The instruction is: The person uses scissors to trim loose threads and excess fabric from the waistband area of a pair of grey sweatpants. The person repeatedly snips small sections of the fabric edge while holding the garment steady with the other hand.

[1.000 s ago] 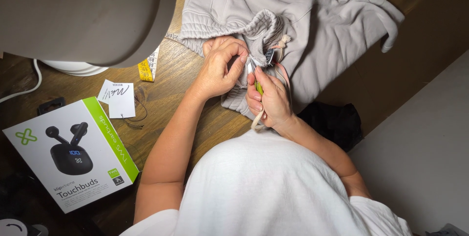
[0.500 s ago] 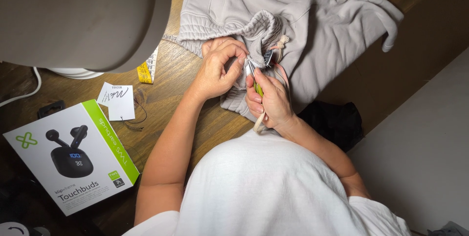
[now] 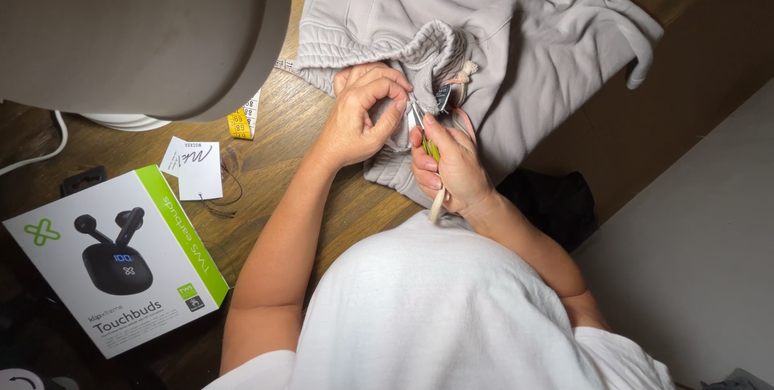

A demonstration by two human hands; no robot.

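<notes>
Where the white T-shirt (image 3: 435, 309) fills the bottom of the view, both bare forearms reach forward over a dark wooden surface (image 3: 266, 156) with visible grain. The right hand (image 3: 455, 168) is closed around a thin green-handled tool (image 3: 432, 150), its grip narrow on the handle, and a pale cream drawstring (image 3: 438, 204) trails out below the palm. Just beside it, the left hand (image 3: 363, 112) pinches a bunched fold of soft grey fabric between thumb and fingers, a tight grip on the cloth. That cloth belongs to the grey sweat garment (image 3: 500, 27), thick and matte, with a ribbed, gathered waistband, which lies spread across the surface beyond the hands; a knotted cord end (image 3: 465, 72) and a small dark tag (image 3: 443, 97) show right at the gathered edge between the two hands. A black crumpled cloth (image 3: 548, 200) lies by the right forearm.

To the left, near the left elbow, sits a flat rectangular cardboard box (image 3: 113, 265), white with a lime-green stripe and a picture of black earbuds in a case. Past it lies a small white paper hang tag (image 3: 193, 166) with a thin dark string. Farther on, a yellow measuring tape (image 3: 244, 120) pokes out from under a large smooth, rounded grey-brown shape (image 3: 137, 27) that covers the upper left. A white cable (image 3: 40, 152) curves at the left edge.
</notes>
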